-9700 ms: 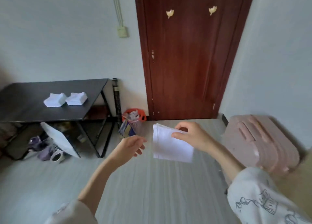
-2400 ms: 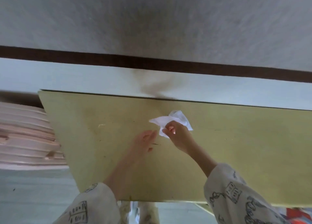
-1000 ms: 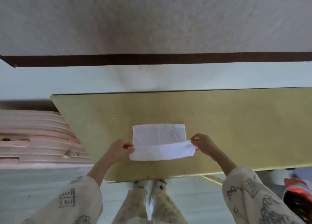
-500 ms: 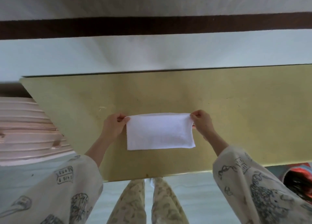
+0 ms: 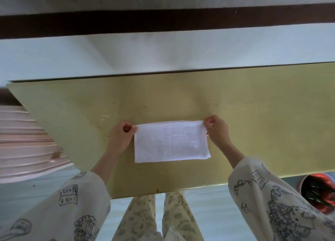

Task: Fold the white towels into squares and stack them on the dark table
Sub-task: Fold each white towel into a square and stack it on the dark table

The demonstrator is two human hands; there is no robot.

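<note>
the towel (image 5: 171,141) lies mid-desk (image 5: 253,132), folded to a rectangle. left hand (image 5: 120,137) pinches its 10 o'clock corner, right hand (image 5: 216,130) its 2 o'clock corner. match edges, then fold sideways.

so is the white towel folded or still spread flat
Folded, a wide rectangle, not yet a square. The white towel lies on the yellow table, far corners pinched by left hand and right hand.

We're seeing the left hand (image 5: 120,138) and right hand (image 5: 216,130) pinching the far corners of a white towel (image 5: 171,141) that's lying as a folded rectangle on the yellow table (image 5: 253,122), pink suitcase (image 5: 23,141) sitting left.
</note>
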